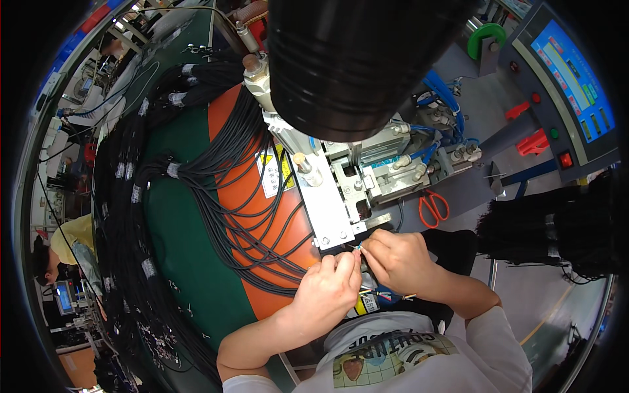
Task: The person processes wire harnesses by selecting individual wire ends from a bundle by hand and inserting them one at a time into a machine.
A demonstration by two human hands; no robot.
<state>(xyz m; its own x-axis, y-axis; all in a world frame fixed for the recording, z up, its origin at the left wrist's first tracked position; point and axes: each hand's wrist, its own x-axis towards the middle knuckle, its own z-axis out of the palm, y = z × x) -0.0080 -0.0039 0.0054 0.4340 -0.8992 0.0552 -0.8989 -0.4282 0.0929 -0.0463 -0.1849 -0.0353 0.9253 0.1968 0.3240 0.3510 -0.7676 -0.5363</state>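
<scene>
Just below the front end of a metal press-like machine (331,226), my two hands meet fingertip to fingertip. My left hand (329,286) is closed in a pinch on the thin wires of a cable end. Close against it, my right hand (398,263) pinches at the same spot, where a small bluish-white bit (358,247) shows between the fingertips. What exactly the right fingers hold is too small to make out. Several stripped cable ends with coloured wires (377,293) stick out beneath my hands. Black cables (262,262) run in from the left toward my left hand.
A bundle of black cables (124,170) curves over the green table (173,226) and orange board (288,226). Orange-handled scissors (433,209) lie right of the machine. A control screen (576,82) stands far right, above hanging black cables (550,229). A black cylinder (347,65) looms overhead.
</scene>
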